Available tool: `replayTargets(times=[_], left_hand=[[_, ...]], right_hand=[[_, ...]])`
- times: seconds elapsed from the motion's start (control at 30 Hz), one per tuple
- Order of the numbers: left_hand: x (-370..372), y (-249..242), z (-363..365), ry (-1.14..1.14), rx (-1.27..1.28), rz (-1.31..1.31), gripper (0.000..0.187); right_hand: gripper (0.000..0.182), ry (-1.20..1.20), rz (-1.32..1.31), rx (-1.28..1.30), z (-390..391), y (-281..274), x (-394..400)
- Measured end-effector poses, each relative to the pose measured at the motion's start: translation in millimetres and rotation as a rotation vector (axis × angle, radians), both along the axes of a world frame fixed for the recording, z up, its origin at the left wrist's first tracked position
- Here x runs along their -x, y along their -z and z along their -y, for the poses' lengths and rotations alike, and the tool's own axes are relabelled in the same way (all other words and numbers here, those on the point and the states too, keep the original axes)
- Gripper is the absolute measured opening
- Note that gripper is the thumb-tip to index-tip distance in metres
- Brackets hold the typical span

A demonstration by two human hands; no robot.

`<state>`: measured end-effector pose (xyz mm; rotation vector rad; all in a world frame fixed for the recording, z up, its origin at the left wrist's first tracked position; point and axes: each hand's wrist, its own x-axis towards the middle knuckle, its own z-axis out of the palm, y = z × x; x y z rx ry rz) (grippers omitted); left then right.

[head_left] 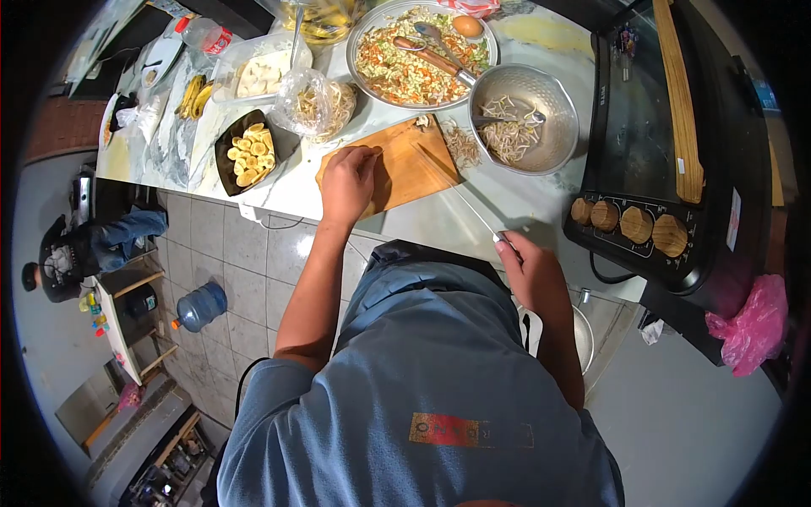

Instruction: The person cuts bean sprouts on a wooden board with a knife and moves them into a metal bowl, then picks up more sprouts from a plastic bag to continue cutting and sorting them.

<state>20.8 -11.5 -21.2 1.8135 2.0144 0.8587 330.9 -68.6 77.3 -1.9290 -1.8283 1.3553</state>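
Observation:
My left hand (347, 181) is over the left part of a wooden cutting board (405, 188), its fingers curled together. Whatever may be between those fingers is hidden. In my right hand (532, 269) is a knife (475, 211), held by its handle near the counter's front edge. Its thin blade slants up and left, with the tip over the board. A small pale scrap (422, 122) lies at the board's far edge. Loose bean sprouts (461, 144) are heaped beside the board's right side, next to a metal pot (563, 139) with more sprouts and a spoon.
Behind the board, a round tray (358, 74) holds chopped vegetables, an egg (466, 26) and utensils. A plastic bag of sprouts (314, 106), a dark bowl of sliced bananas (251, 156) and a white tub (262, 72) stand left. A black oven (629, 169) borders the right.

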Motion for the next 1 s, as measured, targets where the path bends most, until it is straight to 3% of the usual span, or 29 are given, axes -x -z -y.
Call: replayTargets(times=[0.17,0.33,0.57,1.0], left_hand=[[6,5,0,0.061,-0.072,-0.135,0.012],[3,2,2,-0.043,-0.013,-0.176,0.014],[11,8,3,-0.078,0.033,-0.154,0.018],[22,14,4,-0.112,0.072,-0.069,0.016]], right_hand=[[0.027,-0.022,-0.014,-0.030,-2,-1,5],[0.024,-0.049,-0.019,-0.056,-3,0,9],[0.022,-0.126,-0.055,-0.192,-8,1,31],[0.026,-0.188,-0.020,-0.122,-20,4,48]])
